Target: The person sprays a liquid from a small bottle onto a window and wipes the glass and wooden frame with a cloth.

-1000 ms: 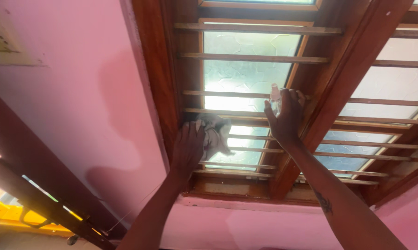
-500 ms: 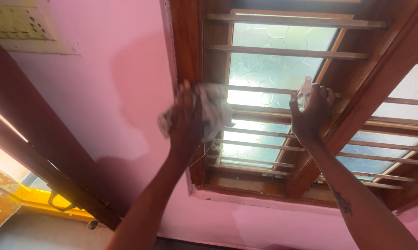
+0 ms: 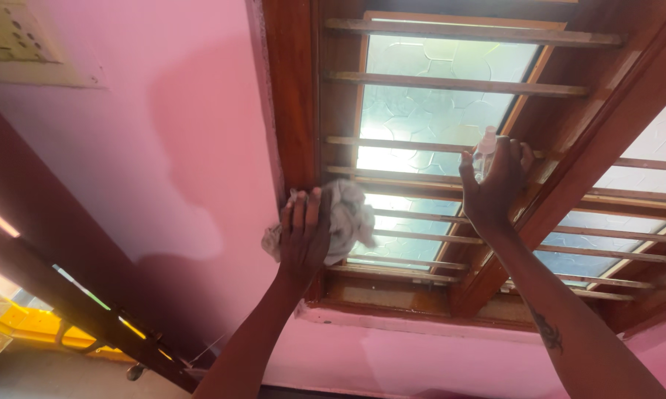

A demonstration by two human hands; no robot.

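My left hand (image 3: 303, 233) presses a crumpled grey cloth (image 3: 345, 218) against the left upright of a brown wooden window frame (image 3: 292, 96), low down near the sill. My right hand (image 3: 495, 185) grips a small clear spray bottle (image 3: 486, 151) held up against the horizontal window bars (image 3: 451, 85). Frosted patterned glass (image 3: 436, 103) shows behind the bars. The cloth hangs out on both sides of my left palm.
A pink wall (image 3: 170, 148) lies left of and below the window. A switch plate (image 3: 19, 37) sits at the upper left. A dark wooden door frame (image 3: 67, 295) runs diagonally at lower left, with yellow things beyond it. A second barred pane (image 3: 643, 170) is on the right.
My left hand with the cloth moved up the frame's left upright, then back down to near the sill. My right hand stayed on the bottle by the bars. The view shifted.
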